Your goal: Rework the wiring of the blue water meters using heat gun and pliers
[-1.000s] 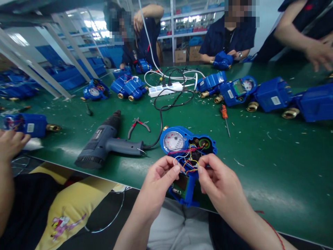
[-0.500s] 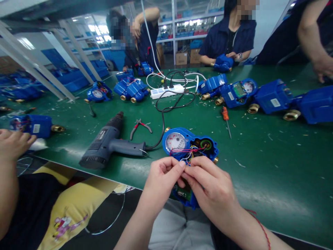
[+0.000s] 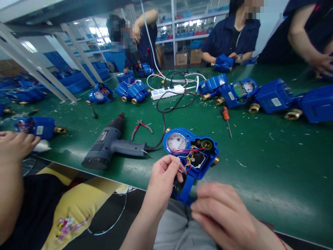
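Note:
An open blue water meter (image 3: 191, 149) lies at the near edge of the green table (image 3: 260, 163), its dial up and coloured wires (image 3: 188, 158) spilling out. Its blue cover (image 3: 185, 189) hangs over the table edge. My left hand (image 3: 165, 182) pinches the wires beside the cover. My right hand (image 3: 221, 217) is blurred, low and near me, with its fingers curled just below the cover; I cannot make out anything in it.
A grey electric drill (image 3: 111, 146) lies left of the meter, with red-handled pliers (image 3: 142, 127) behind it. A screwdriver (image 3: 226, 119), a white power strip (image 3: 166, 91) and several blue meters (image 3: 238, 92) lie farther back. Other people sit around the table; a neighbour's hand (image 3: 15, 146) rests at the left.
My right hand has left the wires and dropped toward me, below the hanging cover. My left hand stays pinched on the wires.

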### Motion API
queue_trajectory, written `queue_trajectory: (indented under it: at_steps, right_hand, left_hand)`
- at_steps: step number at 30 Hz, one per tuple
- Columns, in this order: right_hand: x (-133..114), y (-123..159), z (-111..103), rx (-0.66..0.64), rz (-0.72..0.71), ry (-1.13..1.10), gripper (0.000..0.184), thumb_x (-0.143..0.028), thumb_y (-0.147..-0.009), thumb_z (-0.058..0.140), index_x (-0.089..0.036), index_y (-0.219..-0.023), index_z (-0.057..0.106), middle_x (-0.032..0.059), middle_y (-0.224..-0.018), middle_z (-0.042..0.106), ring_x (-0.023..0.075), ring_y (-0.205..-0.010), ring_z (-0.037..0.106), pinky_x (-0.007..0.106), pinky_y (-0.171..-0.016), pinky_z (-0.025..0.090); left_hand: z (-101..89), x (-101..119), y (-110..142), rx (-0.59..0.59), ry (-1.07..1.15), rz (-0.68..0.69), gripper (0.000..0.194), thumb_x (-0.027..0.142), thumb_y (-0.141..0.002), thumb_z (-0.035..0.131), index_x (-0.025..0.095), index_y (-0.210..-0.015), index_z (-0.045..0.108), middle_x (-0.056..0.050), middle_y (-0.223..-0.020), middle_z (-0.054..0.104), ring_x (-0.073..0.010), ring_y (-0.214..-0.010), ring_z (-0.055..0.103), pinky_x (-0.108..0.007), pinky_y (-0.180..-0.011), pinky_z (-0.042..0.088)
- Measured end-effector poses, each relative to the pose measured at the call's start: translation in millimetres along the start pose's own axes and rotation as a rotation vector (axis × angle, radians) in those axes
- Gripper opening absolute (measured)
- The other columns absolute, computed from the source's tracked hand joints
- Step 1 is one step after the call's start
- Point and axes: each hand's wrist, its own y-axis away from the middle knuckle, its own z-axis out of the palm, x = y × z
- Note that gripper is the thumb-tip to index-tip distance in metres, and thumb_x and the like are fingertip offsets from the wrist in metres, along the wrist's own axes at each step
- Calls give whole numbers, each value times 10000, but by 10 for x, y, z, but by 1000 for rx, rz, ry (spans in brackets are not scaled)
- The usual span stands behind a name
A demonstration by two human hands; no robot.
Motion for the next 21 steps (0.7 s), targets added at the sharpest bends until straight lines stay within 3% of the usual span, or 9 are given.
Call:
queue_trajectory:
  at_steps: [2, 5, 8, 11, 15, 18, 21]
  right_hand:
    - [-21, 79, -130, -96, -21, 21, 375, -231, -982, 381, -198, -648, 549, 15, -614, 582, 117, -582, 572, 249, -585, 479]
    - [8, 103, -173, 41, 85, 98, 385, -216, -978, 386, -189, -630, 547, 30, -620, 574, 114, -564, 554, 245, -528, 436]
    - [84, -11, -48, 126, 179, 112, 141, -132, -909, 520, -161, -818, 625, 48, -807, 623, 112, -701, 599, 218, -620, 462]
    - [143, -155, 127, 119, 238, 111, 119, -138, -900, 557, -166, -978, 642, 50, -903, 622, 128, -763, 609, 236, -670, 474]
    - [154, -245, 266, 55, 330, 101, 178, -177, -937, 511, -178, -820, 644, 21, -785, 584, 116, -645, 574, 234, -577, 426]
    - [159, -266, 286, 39, 312, 138, 265, -157, -950, 462, -177, -716, 584, 11, -726, 549, 115, -595, 532, 246, -536, 375]
    - [190, -274, 282, 25, 218, 165, 257, -140, -952, 446, -168, -732, 576, 17, -720, 547, 127, -599, 502, 260, -530, 359]
  left_hand:
    - [-3, -2, 7, -30, 32, -20, 254, 283, -814, 579, 142, -602, 582, 31, -532, 561, -53, -438, 457, -177, -497, 353]
    - [0, -13, 35, -63, 79, -42, 253, 287, -825, 596, 139, -621, 584, 31, -564, 577, -49, -452, 480, -171, -511, 371]
    - [-3, -24, 65, -77, 99, -41, 246, 295, -832, 610, 142, -639, 590, 37, -557, 574, -53, -469, 502, -163, -519, 391]
    - [-10, -24, 77, -80, 112, -35, 231, 301, -831, 621, 154, -657, 580, 49, -550, 570, -51, -453, 514, -152, -492, 387]
    - [-21, -18, 62, -73, 27, -6, 240, 314, -829, 624, 163, -655, 556, 58, -498, 548, -61, -415, 520, -158, -462, 378]
    - [-29, 2, 51, -80, -42, 6, 259, 334, -828, 627, 160, -653, 551, 49, -503, 556, -67, -425, 524, -164, -465, 387]
    - [-30, 31, 42, -111, -76, -1, 273, 356, -794, 672, 152, -650, 563, 46, -534, 546, -62, -452, 501, -159, -462, 384]
